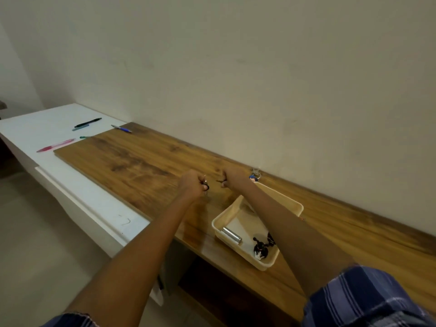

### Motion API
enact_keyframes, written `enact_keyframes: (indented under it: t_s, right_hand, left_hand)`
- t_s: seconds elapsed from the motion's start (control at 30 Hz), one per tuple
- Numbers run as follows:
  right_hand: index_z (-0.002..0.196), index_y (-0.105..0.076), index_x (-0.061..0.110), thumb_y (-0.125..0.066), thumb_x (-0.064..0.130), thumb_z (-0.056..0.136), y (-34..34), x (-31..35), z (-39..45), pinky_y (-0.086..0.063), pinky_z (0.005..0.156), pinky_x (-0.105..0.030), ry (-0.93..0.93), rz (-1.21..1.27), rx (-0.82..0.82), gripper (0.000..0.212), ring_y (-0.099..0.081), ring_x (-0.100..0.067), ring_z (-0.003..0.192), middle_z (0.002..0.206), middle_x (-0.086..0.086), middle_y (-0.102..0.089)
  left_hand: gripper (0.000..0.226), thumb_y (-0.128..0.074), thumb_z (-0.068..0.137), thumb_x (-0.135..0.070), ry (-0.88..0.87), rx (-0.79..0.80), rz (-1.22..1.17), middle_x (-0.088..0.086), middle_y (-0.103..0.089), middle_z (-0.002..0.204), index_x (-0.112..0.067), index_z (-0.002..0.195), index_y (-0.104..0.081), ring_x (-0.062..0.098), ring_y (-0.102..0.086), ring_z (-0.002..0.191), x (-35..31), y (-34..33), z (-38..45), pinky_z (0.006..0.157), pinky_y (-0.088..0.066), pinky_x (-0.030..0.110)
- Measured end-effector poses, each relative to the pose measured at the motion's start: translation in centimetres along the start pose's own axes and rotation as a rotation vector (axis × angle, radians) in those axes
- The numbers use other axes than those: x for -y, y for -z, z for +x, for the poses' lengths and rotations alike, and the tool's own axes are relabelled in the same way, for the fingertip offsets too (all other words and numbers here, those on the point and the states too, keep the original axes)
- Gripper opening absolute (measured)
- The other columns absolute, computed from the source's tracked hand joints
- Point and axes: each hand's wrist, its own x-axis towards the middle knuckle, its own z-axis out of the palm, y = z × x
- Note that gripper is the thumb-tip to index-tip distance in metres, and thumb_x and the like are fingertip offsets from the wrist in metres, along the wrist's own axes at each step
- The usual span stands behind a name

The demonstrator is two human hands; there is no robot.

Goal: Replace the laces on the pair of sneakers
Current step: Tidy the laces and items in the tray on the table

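Overall: two bare arms reach forward over a wooden desk (141,159) set against a plain wall.
Left hand (192,184): curled closed, pinching a small dark item with a thin metal bit; too small to tell what it is.
Right hand (232,178): also curled closed, pinching a small dark piece at its fingertips; what it is cannot be told.
Gap between hands: they sit near each other, not touching, above the wood.
Sneakers and laces: none can be made out anywhere on the desk.
Tray (286,200): pale, rectangular, just under the right forearm, which crosses over and hides part of it.
Tray contents: a silver metal cylinder (232,235) and a black tangled clump (260,249) with a white patch.
Blue keyring charm (253,178): beside the right wrist, near the wall.
White surface (47,128): at far left, well apart from the hands.
Pens: a black pen (88,122), a blue pen (121,128) and a pink pen (55,145) lie there.
Sleeves: blue plaid sleeve (363,296) at the lower right.
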Motion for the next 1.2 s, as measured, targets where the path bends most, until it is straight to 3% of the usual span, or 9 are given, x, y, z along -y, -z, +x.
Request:
enact_keyframes:
  t_s: [0.13,0.27,0.37,0.53,0.67,0.8,0.93,1.03,1.2]
  right_hand:
    - [0.085,-0.052,0.012,-0.067,0.016,0.085,2.9,-2.5,-4.3,-0.036,0.067,-0.027,-0.048,0.210,-0.147,0.016,-0.051,-0.019,0.087,0.099,-0.012,-0.063]
    - [0.093,-0.066,-0.002,-0.064,0.017,0.088,4.7,-4.5,-9.3,-0.039,0.057,-0.022,-0.069,0.183,0.014,0.020,-0.053,-0.015,0.070,0.087,-0.011,-0.065]
    - [0.089,-0.071,0.001,-0.066,0.017,0.083,4.5,-4.5,-11.2,-0.038,0.054,-0.021,-0.079,0.080,0.052,0.018,-0.054,-0.014,0.067,0.079,-0.007,-0.063]
    - [0.092,-0.070,0.004,-0.065,0.019,0.083,3.0,-4.1,-12.0,-0.035,0.053,-0.023,-0.103,-0.053,0.031,0.018,-0.052,-0.015,0.076,0.096,-0.010,-0.070]
    - [0.118,-0.059,0.005,-0.063,0.018,0.085,2.6,-3.7,-11.9,-0.040,0.063,-0.029,-0.114,-0.087,0.026,0.036,-0.051,-0.018,0.081,0.091,-0.004,-0.061]
    - [0.108,-0.064,0.007,-0.059,0.013,0.090,1.9,-3.1,-11.8,-0.038,0.068,-0.028,-0.098,-0.178,-0.004,0.020,-0.054,-0.020,0.085,0.084,-0.004,-0.056]
    - [0.104,-0.062,0.008,-0.057,0.011,0.091,1.1,-3.2,-11.9,-0.043,0.073,-0.030,-0.092,-0.188,-0.012,0.015,-0.061,-0.024,0.100,0.108,-0.008,-0.064]
    - [0.101,-0.064,0.008,-0.058,0.012,0.090,1.3,-3.7,-12.1,-0.038,0.068,-0.028,-0.088,-0.189,-0.013,0.012,-0.056,-0.021,0.084,0.108,-0.008,-0.065]
    - [0.110,-0.066,0.013,-0.070,0.023,0.082,1.6,-3.9,-12.5,-0.046,0.076,-0.029,-0.057,-0.191,0.071,0.030,-0.060,-0.023,0.100,0.111,-0.006,-0.062]
  left_hand:
    - [0.017,-0.066,0.081,0.004,-0.040,0.136,-0.206,0.022,-0.067,0.099,0.005,0.098,-0.068,0.015,-0.060,0.067,-3.6,1.6,-1.6,0.059,-0.052,0.019]
    - [0.020,-0.064,0.083,0.005,-0.051,0.331,-0.142,0.019,-0.067,0.101,0.004,0.102,-0.068,0.017,-0.062,0.075,-7.0,0.8,-4.6,0.063,-0.055,0.020]
    - [0.020,-0.067,0.082,0.002,0.041,0.388,-0.055,0.018,-0.067,0.101,0.003,0.101,-0.067,0.024,-0.067,0.084,-7.9,-1.2,-6.5,0.070,-0.058,0.028]
    - [0.024,-0.075,0.077,-0.012,0.062,0.323,0.166,0.011,-0.068,0.101,-0.005,0.098,-0.067,0.022,-0.067,0.090,-8.0,-3.9,-7.7,0.081,-0.056,0.033]
    - [0.033,-0.073,0.078,-0.025,0.066,0.219,0.282,0.006,-0.066,0.111,-0.009,0.107,-0.066,0.019,-0.062,0.103,-8.2,-4.8,-7.9,0.083,-0.048,0.026]
    - [0.023,-0.061,0.088,-0.017,0.090,0.114,0.320,0.010,-0.063,0.115,-0.006,0.109,-0.062,0.021,-0.059,0.107,-8.0,-6.1,-7.8,0.084,-0.046,0.026]
    - [0.017,-0.050,0.094,-0.011,0.025,0.007,0.370,0.010,-0.063,0.113,-0.006,0.107,-0.061,0.020,-0.060,0.104,-7.8,-7.0,-7.9,0.083,-0.046,0.026]
    - [0.017,-0.047,0.095,-0.006,-0.006,-0.014,0.373,0.010,-0.062,0.111,-0.005,0.106,-0.059,0.020,-0.060,0.103,-7.9,-7.3,-8.0,0.080,-0.046,0.025]
    - [0.016,-0.057,0.091,-0.012,-0.018,0.069,0.375,0.009,-0.066,0.108,-0.008,0.103,-0.066,0.020,-0.061,0.099,-8.0,-6.9,-8.1,0.079,-0.047,0.025]
